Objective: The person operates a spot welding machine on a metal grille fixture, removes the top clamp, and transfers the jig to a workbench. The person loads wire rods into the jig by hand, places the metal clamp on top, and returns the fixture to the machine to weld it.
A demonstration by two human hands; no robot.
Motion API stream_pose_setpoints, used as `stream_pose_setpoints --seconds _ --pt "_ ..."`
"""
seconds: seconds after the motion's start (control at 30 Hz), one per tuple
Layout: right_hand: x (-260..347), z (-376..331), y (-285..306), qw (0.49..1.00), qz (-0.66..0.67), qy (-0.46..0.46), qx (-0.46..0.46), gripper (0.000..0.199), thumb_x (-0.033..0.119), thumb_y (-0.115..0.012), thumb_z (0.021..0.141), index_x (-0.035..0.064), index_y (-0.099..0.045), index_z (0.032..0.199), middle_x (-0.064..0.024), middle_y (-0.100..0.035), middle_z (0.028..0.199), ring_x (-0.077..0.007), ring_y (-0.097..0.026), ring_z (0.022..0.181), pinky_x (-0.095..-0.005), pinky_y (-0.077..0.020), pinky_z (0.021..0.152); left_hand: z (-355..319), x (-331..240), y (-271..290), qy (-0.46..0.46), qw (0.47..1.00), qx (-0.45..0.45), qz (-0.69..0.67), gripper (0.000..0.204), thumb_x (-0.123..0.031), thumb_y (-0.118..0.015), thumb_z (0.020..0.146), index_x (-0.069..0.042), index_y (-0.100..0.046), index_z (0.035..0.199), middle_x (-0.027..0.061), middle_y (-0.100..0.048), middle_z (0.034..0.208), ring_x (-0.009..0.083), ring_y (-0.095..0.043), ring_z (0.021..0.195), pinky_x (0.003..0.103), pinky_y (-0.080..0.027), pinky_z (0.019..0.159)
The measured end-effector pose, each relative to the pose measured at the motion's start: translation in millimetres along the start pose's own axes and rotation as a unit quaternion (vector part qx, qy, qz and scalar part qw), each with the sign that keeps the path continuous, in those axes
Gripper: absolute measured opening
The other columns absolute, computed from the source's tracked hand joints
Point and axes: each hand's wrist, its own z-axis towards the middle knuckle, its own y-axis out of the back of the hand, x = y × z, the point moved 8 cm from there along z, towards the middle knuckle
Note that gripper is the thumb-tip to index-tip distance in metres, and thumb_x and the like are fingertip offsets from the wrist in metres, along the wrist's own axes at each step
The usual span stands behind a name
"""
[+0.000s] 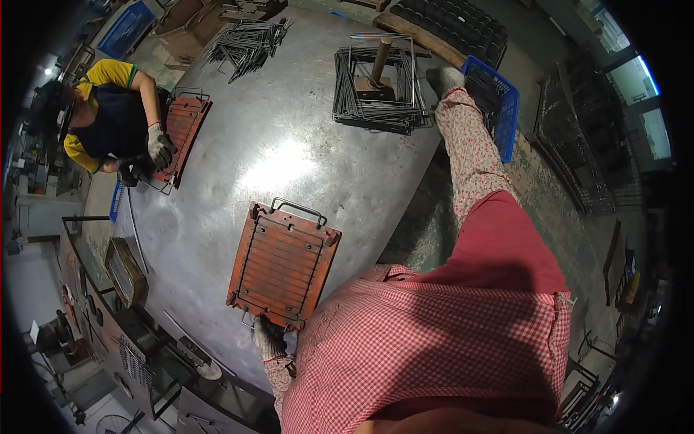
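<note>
A slatted, rust-red rectangular fixture [285, 264] lies on the metal table before me, with bent-wire handles at its far and near ends. My left hand [269, 338], in a knit glove with dark fingers, is at the fixture's near edge beside the lower wire handle; its finger closure is unclear. Stretched out to the far right, my gloved right hand [446, 79] is beside a pile of rectangular wire frames [379, 119]. Its fingertips are dark and partly hidden, so I cannot tell whether they grip a frame. A brown post [380, 61] rises inside the pile.
Across the table a co-worker's gloved hand [160, 147] rests at a second red fixture [189, 134]. Loose metal rods [248, 45] lie at the far edge. A blue crate [510, 126] stands right of my arm, and a pallet of dark parts [455, 29] is behind.
</note>
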Motion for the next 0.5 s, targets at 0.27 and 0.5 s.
stream_pose_setpoints --seconds 0.27,0.5 --pt "100 -22 63 0.682 0.726 -0.079 -0.041 0.019 0.012 -0.055 0.093 -0.0026 -0.063 0.102 -0.0164 -0.070 0.087 -0.0213 -0.068 0.071 -0.0314 -0.0540 0.063 14 13 36 0.017 0.996 -0.078 0.031 0.029 -0.026 -0.066 0.087 -0.002 -0.064 0.102 0.0028 -0.058 0.072 0.0157 -0.053 0.055 0.033 -0.043 0.048" --pt "186 -93 111 0.638 0.766 0.010 0.074 0.018 0.014 -0.060 0.094 0.0002 -0.062 0.105 -0.0079 -0.062 0.078 -0.0117 -0.056 0.053 -0.0249 -0.0455 0.046 25 18 45 -0.028 0.999 -0.035 0.014 0.019 -0.025 -0.065 0.089 -0.007 -0.060 0.089 0.0021 -0.058 0.079 0.0157 -0.054 0.066 0.034 -0.043 0.056"
